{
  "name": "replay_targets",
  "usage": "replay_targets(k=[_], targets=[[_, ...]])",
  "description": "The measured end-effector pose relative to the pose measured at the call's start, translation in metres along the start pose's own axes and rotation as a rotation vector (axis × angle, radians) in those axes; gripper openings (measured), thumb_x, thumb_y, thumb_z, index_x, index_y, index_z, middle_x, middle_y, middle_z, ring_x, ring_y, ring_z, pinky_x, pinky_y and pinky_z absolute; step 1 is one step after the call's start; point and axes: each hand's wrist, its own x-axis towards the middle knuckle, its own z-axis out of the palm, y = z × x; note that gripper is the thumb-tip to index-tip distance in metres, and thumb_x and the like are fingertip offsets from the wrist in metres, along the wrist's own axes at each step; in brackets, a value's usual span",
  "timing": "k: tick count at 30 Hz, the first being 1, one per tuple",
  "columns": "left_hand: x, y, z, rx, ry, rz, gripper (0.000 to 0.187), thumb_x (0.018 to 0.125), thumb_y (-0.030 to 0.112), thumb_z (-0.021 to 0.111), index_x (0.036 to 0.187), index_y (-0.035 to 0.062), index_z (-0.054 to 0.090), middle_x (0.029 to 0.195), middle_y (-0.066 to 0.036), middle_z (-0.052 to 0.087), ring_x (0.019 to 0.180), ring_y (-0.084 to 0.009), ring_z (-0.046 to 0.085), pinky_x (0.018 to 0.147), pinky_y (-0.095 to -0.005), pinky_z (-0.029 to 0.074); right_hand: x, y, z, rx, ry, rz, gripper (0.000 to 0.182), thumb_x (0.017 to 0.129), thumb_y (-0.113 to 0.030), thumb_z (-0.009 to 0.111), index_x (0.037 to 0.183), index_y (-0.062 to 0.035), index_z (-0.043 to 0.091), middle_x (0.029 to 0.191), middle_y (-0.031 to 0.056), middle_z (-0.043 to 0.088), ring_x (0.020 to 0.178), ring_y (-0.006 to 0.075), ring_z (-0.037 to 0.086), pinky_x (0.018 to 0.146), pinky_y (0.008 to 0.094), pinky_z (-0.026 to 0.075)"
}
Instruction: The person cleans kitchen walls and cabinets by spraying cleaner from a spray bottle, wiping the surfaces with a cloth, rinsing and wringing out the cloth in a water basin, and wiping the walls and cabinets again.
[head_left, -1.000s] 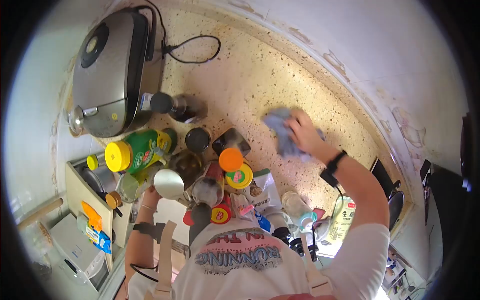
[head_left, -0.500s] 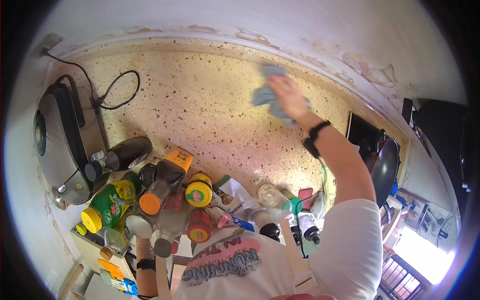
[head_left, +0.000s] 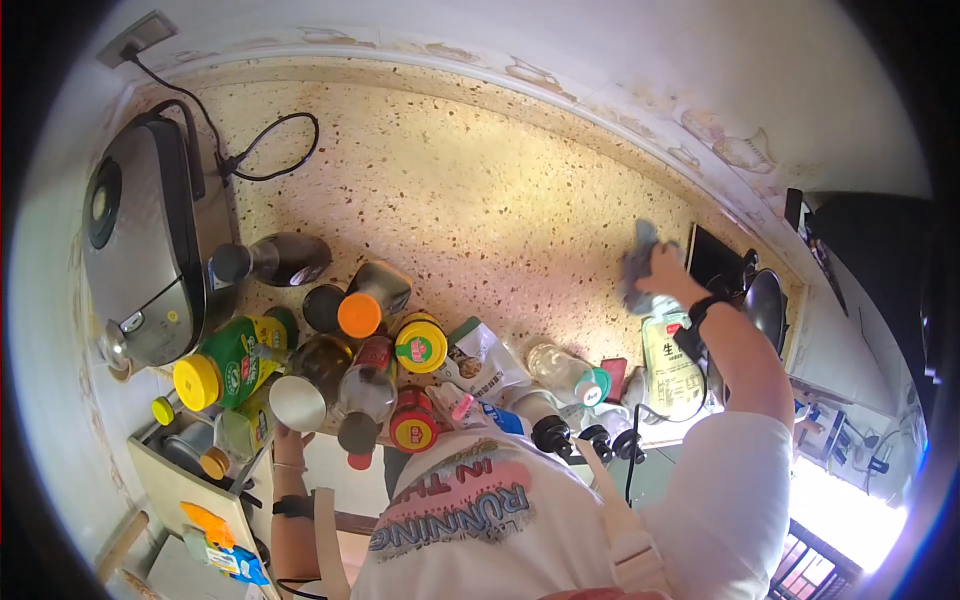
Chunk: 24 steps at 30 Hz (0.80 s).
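My right hand (head_left: 666,276) is closed on a grey cloth (head_left: 638,262), which lies against the speckled counter (head_left: 450,180). It is at the counter's right side, just behind a bottle with a pale green label (head_left: 672,368) and left of a dark flat panel (head_left: 714,262). My left hand (head_left: 289,445) is low at the counter's front edge, near a jar with a pale lid (head_left: 298,403). Bottles cover most of that hand, so its fingers cannot be made out.
Along the front edge stand several bottles and jars, among them a green bottle with a yellow cap (head_left: 235,365) and a yellow-lidded jar (head_left: 421,345). A rice cooker (head_left: 150,240) with a looped black cord (head_left: 275,150) is at left. A black pan (head_left: 765,305) is at right.
My right hand has moved the grey cloth to the right and nearer, from the back of the counter to beside the pale-green-labelled bottle. The camera view has shifted slightly.
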Motion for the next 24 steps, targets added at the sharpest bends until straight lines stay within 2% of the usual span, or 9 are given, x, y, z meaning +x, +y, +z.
replay_targets(k=[3,8,12,13,17,18,20,23,24], targets=[[0.012,-0.012,-0.006,0.025,-0.043,0.01,0.035,0.085,0.024,0.055,0.114,0.009,0.043,0.103,-0.004,0.055,0.09,-0.0146,0.056,0.065,-0.0311,0.051,-0.04,-0.066,-0.013,0.17,0.219,-0.556,0.065,0.047,-0.024,0.075,0.099,0.0014,0.047,0.103,0.0223,0.046,0.099,0.0383,0.045,0.086,0.045,0.039],[0.007,-0.003,-0.006,0.123,-0.011,-0.017,0.035,0.085,0.026,0.056,0.111,0.0085,0.042,0.1,-0.004,0.052,0.087,-0.0143,0.055,0.063,-0.0307,0.051,-0.038,-0.116,-0.035,0.649,0.329,-0.559,0.051,0.063,-0.01,0.062,0.109,-0.0043,0.042,0.1,0.0233,0.051,0.094,0.0389,0.051,0.081,0.0419,0.043],[0.01,0.0,-0.005,0.154,-0.01,-0.027,0.037,0.084,0.026,0.057,0.112,0.0076,0.041,0.1,-0.004,0.05,0.087,-0.016,0.054,0.067,-0.0326,0.051,-0.002,-0.025,-0.047,0.961,0.509,0.052,0.038,0.07,-0.014,0.054,0.107,-0.0064,0.047,0.083,0.0243,0.059,0.08,0.0379,0.059,0.07,0.0436,0.047],[0.01,-0.003,-0.007,0.146,-0.012,-0.013,0.037,0.084,0.025,0.057,0.112,0.0073,0.04,0.1,-0.005,0.05,0.088,-0.0163,0.054,0.067,-0.033,0.051,0.034,0.028,-0.018,0.803,0.791,0.214,0.038,0.071,-0.015,0.054,0.108,-0.0067,0.048,0.083,0.0224,0.059,0.07,0.0322,0.061,0.063,0.0389,0.049],[0.013,-0.01,-0.006,0.072,0.028,-0.029,0.034,0.083,0.018,0.055,0.112,0.0074,0.04,0.1,-0.005,0.051,0.091,-0.0181,0.054,0.07,-0.034,0.051,0.075,0.13,-0.03,1.958,1.002,0.424,0.049,0.08,-0.01,0.053,0.125,-0.0067,0.033,0.115,0.0119,0.047,0.094,0.0256,0.054,0.067,0.0411,0.051],[0.012,-0.01,-0.007,0.05,0.044,-0.039,0.034,0.083,0.016,0.055,0.112,0.008,0.041,0.101,-0.005,0.051,0.091,-0.0183,0.054,0.07,-0.034,0.051,0.093,0.132,-0.026,1.976,1.034,0.42,0.049,0.077,-0.009,0.056,0.122,-0.0044,0.036,0.111,0.0144,0.05,0.092,0.0268,0.055,0.067,0.0396,0.051],[0.016,-0.018,-0.011,-0.036,0.017,0.022,0.038,0.081,0.012,0.054,0.116,0.0106,0.04,0.108,-0.005,0.051,0.096,-0.0198,0.053,0.072,-0.0376,0.051,0.173,0.149,0.005,0.931,0.857,0.837,0.048,0.073,-0.01,0.057,0.118,-0.0018,0.04,0.103,0.0163,0.053,0.089,0.0256,0.056,0.064,0.0377,0.051],[0.022,-0.026,-0.013,-0.128,0.012,0.022,0.048,0.081,0.009,0.051,0.126,0.0175,0.036,0.117,-0.005,0.046,0.106,-0.0206,0.048,0.07,-0.0404,0.051,0.152,0.096,0.01,1.345,1.108,0.173,0.044,0.072,-0.008,0.058,0.112,-0.0006,0.043,0.098,0.0142,0.054,0.083,0.0208,0.056,0.056,0.0308,0.051],[0.019,-0.03,-0.013,-0.092,0.012,0.004,0.046,0.081,0.01,0.05,0.125,0.0174,0.036,0.116,-0.005,0.047,0.104,-0.0212,0.05,0.071,-0.041,0.051,0.093,0.029,-0.047,1.68,0.916,0.035,0.043,0.074,-0.007,0.057,0.113,-0.0004,0.04,0.098,0.0132,0.054,0.077,0.0215,0.058,0.055,0.0295,0.052]])
